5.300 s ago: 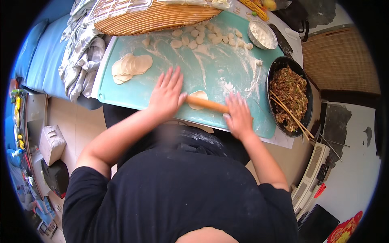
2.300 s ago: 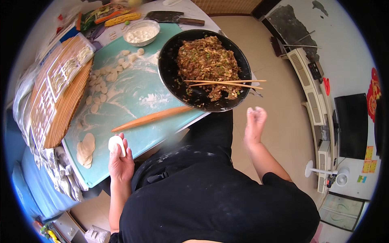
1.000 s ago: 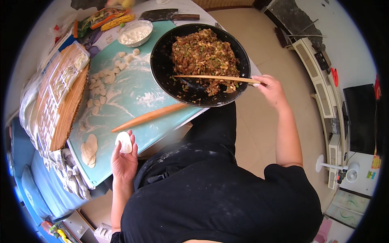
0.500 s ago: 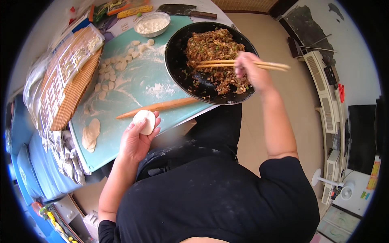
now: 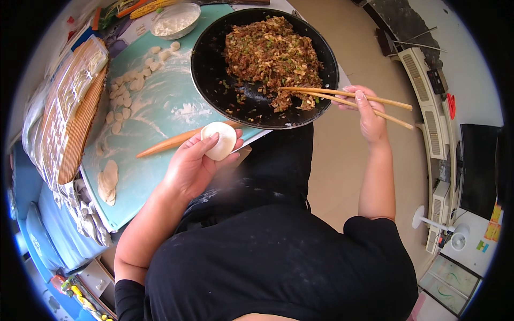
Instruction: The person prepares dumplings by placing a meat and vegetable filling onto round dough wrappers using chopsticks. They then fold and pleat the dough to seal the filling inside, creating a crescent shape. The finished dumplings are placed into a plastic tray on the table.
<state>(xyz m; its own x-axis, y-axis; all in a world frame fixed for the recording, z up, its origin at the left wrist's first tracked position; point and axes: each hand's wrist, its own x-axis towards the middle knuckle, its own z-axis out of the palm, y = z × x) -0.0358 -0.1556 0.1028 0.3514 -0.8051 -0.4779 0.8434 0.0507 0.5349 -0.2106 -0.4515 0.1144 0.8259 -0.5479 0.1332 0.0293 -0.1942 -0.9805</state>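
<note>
A round white dumpling wrapper (image 5: 220, 140) lies across the fingers of my left hand (image 5: 194, 163), with the thumb pressed on its edge. My right hand (image 5: 367, 112) grips a pair of wooden chopsticks (image 5: 375, 100). Their tips reach into the brown minced filling (image 5: 270, 53), flecked with green, in the black pan (image 5: 206, 69). Behind the wrapper, a tapered wooden rolling pin (image 5: 168, 144) rests on the floured green mat (image 5: 160, 112). Several small dough pieces (image 5: 127, 88) are scattered on the mat's left part. A little stack of rolled wrappers (image 5: 108, 182) sits at its near left.
A glass bowl of flour (image 5: 175, 21) stands at the mat's far edge. To the left, a slatted tray (image 5: 83, 112) carries a plastic box and dumplings. A corn cob (image 5: 152, 7) lies at the back. The pan overhangs the table's right edge, beside the floor (image 5: 342, 160).
My left hand has brought the wrapper rightward and up, nearer the pan. My right hand has shifted right and slightly down; the chopsticks now point to the filling's lower right edge.
</note>
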